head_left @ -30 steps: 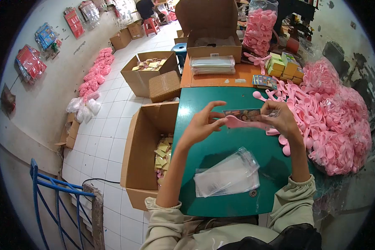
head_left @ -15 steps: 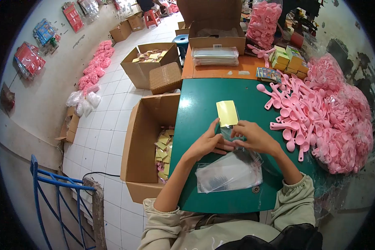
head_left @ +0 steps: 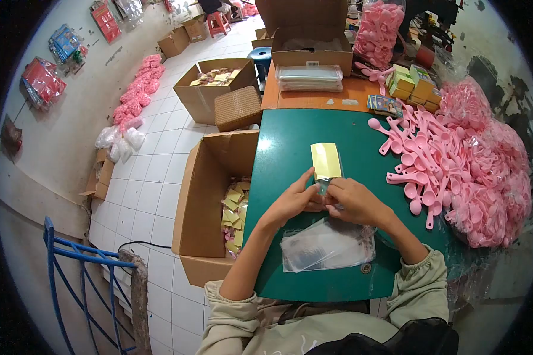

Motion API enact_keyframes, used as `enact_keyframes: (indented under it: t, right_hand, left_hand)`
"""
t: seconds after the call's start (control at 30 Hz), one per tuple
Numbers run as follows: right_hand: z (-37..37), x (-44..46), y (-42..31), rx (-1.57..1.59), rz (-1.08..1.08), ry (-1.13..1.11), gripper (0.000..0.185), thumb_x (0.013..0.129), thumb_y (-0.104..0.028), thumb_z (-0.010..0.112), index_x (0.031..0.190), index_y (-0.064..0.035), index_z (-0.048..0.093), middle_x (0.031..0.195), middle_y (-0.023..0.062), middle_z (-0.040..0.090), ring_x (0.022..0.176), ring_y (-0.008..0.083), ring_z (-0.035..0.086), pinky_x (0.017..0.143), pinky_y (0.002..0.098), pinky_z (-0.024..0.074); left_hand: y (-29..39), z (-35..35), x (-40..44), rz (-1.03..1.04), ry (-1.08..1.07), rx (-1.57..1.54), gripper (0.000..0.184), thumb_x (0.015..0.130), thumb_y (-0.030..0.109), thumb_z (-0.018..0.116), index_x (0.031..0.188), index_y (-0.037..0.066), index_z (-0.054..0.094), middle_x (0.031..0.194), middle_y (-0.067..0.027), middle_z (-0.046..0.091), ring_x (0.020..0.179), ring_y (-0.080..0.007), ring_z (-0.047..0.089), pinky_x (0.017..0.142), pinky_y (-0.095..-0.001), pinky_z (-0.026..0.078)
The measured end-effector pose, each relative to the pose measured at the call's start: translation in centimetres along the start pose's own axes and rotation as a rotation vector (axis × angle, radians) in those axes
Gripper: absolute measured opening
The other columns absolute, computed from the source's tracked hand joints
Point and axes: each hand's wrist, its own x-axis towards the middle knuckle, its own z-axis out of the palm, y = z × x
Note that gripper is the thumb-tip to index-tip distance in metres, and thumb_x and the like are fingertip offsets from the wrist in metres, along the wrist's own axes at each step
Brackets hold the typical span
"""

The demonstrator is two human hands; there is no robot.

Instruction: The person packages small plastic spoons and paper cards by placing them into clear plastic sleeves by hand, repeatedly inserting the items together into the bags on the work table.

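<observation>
A yellow card (head_left: pixel 326 160) in a clear plastic bag (head_left: pixel 323 186) lies on the green table, and the bag's near end runs down between my hands. My left hand (head_left: pixel 298 198) grips that end, its index finger stretched towards the card's lower left corner. With fingertips pinched together, my right hand (head_left: pixel 352 201) closes on the same end from the other side. The exact folds under the fingers are hidden. Just below my hands, a loose stack of clear plastic bags (head_left: pixel 326 247) is fanned out on the tabletop.
Many pink spoons (head_left: pixel 420 154) spread over the table's right side, beside bulging bags of spoons (head_left: pixel 488 177). Left of the table stands an open carton (head_left: pixel 195 201) holding yellow-carded packs. Flat bags (head_left: pixel 309 78) and small yellow boxes (head_left: pixel 417 83) sit at the back.
My fingers have drawn closer together on the bag's near end; the right fingertips have moved in and the left fingers have curled. The view has shifted slightly.
</observation>
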Motion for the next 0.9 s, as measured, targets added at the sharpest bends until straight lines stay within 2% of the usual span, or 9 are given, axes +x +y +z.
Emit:
enact_keyframes:
  t: [0.13, 0.23, 0.37, 0.5, 0.57, 0.67, 0.7, 0.77, 0.9]
  right_hand:
    - [1.5, 0.0, -0.6, -0.216, -0.069, 0.065, 0.017, 0.073, -0.013, 0.060, 0.083, 0.0000, 0.054, 0.081, 0.0130, 0.055, 0.080, 0.0319, 0.055, 0.076, 0.0398, 0.0440]
    - [2.0, -0.1, -0.7, -0.043, -0.135, 0.106, 0.014, 0.074, -0.012, 0.060, 0.082, -0.0017, 0.054, 0.081, 0.0130, 0.054, 0.079, 0.0315, 0.055, 0.075, 0.0394, 0.0440]
    - [-1.1, -1.5, -0.9, 0.283, -0.020, -0.019, 0.014, 0.074, -0.007, 0.061, 0.083, -0.0030, 0.051, 0.078, 0.0080, 0.051, 0.071, 0.0221, 0.051, 0.066, 0.0310, 0.0427]
    - [-8.0, -6.4, -0.4, 0.441, 0.179, 0.118, 0.011, 0.078, -0.006, 0.061, 0.085, -0.0018, 0.054, 0.079, 0.0045, 0.053, 0.072, 0.0136, 0.053, 0.063, 0.0258, 0.0438]
    - [-13.8, -11.0, -1.6, 0.631, 0.527, 0.225, 0.016, 0.074, 0.002, 0.065, 0.084, -0.0028, 0.055, 0.077, -0.0003, 0.054, 0.069, 0.0085, 0.052, 0.062, 0.0222, 0.0433]
    - [-22.9, -21.4, 1.2, 0.531, 0.383, 0.338, 0.027, 0.063, 0.000, 0.073, 0.082, -0.0050, 0.054, 0.074, 0.0009, 0.054, 0.067, 0.0106, 0.053, 0.060, 0.0235, 0.0415]
    - [-25.4, -22.6, 0.5, 0.503, 0.379, 0.427, 0.020, 0.071, -0.011, 0.070, 0.080, -0.0054, 0.053, 0.076, 0.0021, 0.054, 0.068, 0.0120, 0.053, 0.060, 0.0247, 0.0424]
    - [-29.9, -26.0, 4.3, -0.049, 0.818, 0.639, 0.030, 0.081, -0.018, 0.060, 0.105, -0.0005, 0.056, 0.097, 0.0124, 0.061, 0.090, 0.0191, 0.058, 0.078, 0.0328, 0.0477]
    - [-29.8, -35.7, 10.4, -1.028, 1.004, 0.293, 0.039, 0.085, -0.019, 0.053, 0.121, -0.0031, 0.050, 0.126, 0.0165, 0.047, 0.107, 0.0304, 0.053, 0.094, 0.0400, 0.0408]
  left_hand:
    - [-0.4, 0.7, 0.7, 0.069, 0.147, 0.342, 0.052, 0.092, 0.010, 0.049, 0.139, 0.008, 0.028, 0.086, -0.0110, 0.063, 0.076, -0.0143, 0.062, 0.067, -0.0267, 0.052]
    - [-2.5, 0.0, 2.0, 0.157, 0.165, 0.363, 0.050, 0.090, 0.005, 0.050, 0.137, 0.008, 0.032, 0.084, -0.0103, 0.062, 0.072, -0.0115, 0.060, 0.062, -0.0256, 0.051]
    - [-2.7, -0.2, 2.2, 0.171, 0.185, 0.200, 0.043, 0.089, 0.004, 0.045, 0.131, 0.006, 0.039, 0.087, -0.0152, 0.065, 0.074, -0.0167, 0.063, 0.066, -0.0275, 0.052]
    - [-0.7, 0.4, 0.9, 0.093, -0.006, 0.022, 0.039, 0.090, 0.001, 0.042, 0.130, 0.003, 0.039, 0.101, -0.0174, 0.063, 0.087, -0.0208, 0.065, 0.071, -0.0261, 0.053]
    - [-1.2, -0.2, 1.3, 0.105, -0.096, 0.076, 0.035, 0.091, 0.003, 0.042, 0.127, 0.002, 0.042, 0.102, -0.0167, 0.063, 0.091, -0.0198, 0.064, 0.073, -0.0246, 0.053]
    - [-0.8, -0.4, 1.2, 0.043, -0.104, 0.067, 0.030, 0.092, 0.004, 0.042, 0.121, -0.002, 0.046, 0.101, -0.0149, 0.063, 0.094, -0.0170, 0.062, 0.074, -0.0221, 0.051]
    - [-1.0, -0.6, 1.3, 0.042, -0.114, 0.063, 0.029, 0.092, 0.004, 0.042, 0.120, -0.003, 0.047, 0.101, -0.0144, 0.063, 0.093, -0.0159, 0.062, 0.073, -0.0218, 0.051]
    - [-1.5, -1.0, 1.7, 0.045, -0.134, 0.054, 0.027, 0.093, 0.006, 0.042, 0.116, -0.006, 0.050, 0.100, -0.0136, 0.063, 0.090, -0.0138, 0.062, 0.072, -0.0211, 0.050]
    - [-0.8, -0.8, 1.7, 0.060, -0.117, 0.070, 0.025, 0.095, 0.011, 0.044, 0.110, -0.006, 0.054, 0.100, -0.0130, 0.063, 0.085, -0.0116, 0.061, 0.072, -0.0204, 0.049]
